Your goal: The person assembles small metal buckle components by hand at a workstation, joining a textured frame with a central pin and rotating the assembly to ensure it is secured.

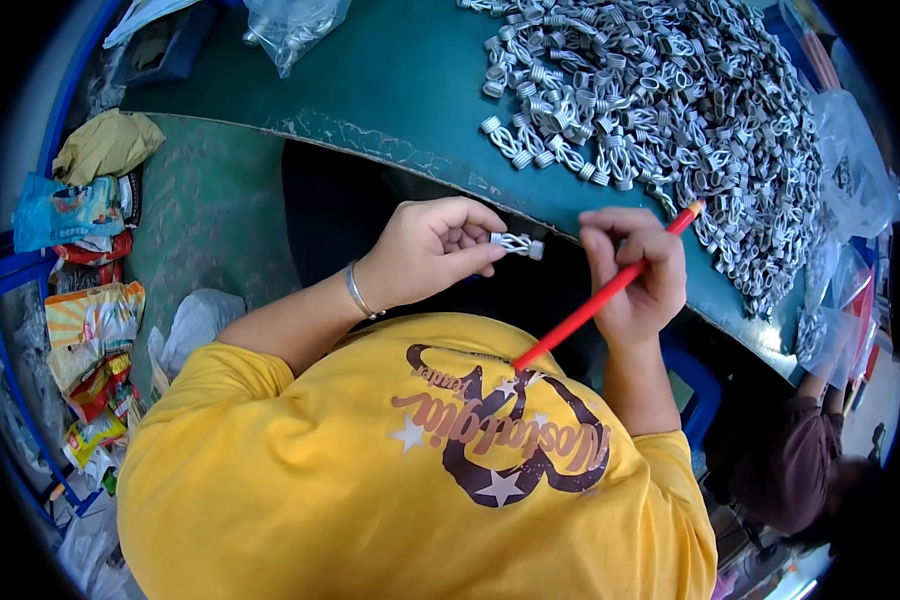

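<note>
Between the thumb and fingers of my left hand is a small silver-grey metal piece, with a ribbed end and twisted loops. It is held just off the table's front edge, over my lap. My right hand grips a long red pencil-like stick, slanted with its pale tip up to the right and its other end down near my yellow shirt. The stick and the metal piece are apart. A large heap of similar metal pieces lies on the green table in front of my right hand.
A clear plastic bag lies on the table at the far left, near a dark blue bin. Colourful packets fill a blue rack on the left. Translucent bags hang at the right, beyond which another person in dark clothing sits.
</note>
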